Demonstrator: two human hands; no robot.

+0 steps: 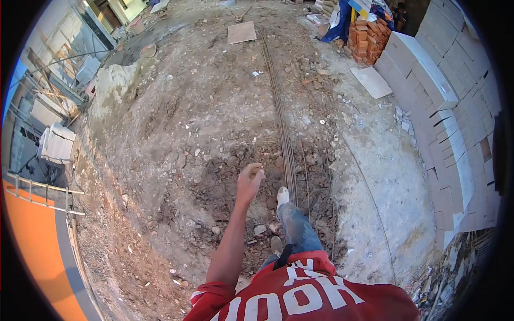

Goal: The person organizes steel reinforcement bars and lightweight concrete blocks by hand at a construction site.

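My left hand [250, 182] is held out in front of me over the rough ground, its fingers curled together. Whether anything small is between the fingers is too small to tell. Just right of it, a bundle of long thin metal rods [281, 115] lies on the dirt and runs away from me. My white shoe [283, 197] is beside the near part of the rods. My right hand is not visible; only the red shirt shows on that side.
Grey blocks [407, 69] are stacked along the right. Red bricks [368, 43] and a blue tarp [337, 24] stand at the back right. A flat square board [242, 32] lies far ahead. A ladder-like frame [45, 195] is at the left, near an orange surface [35, 235].
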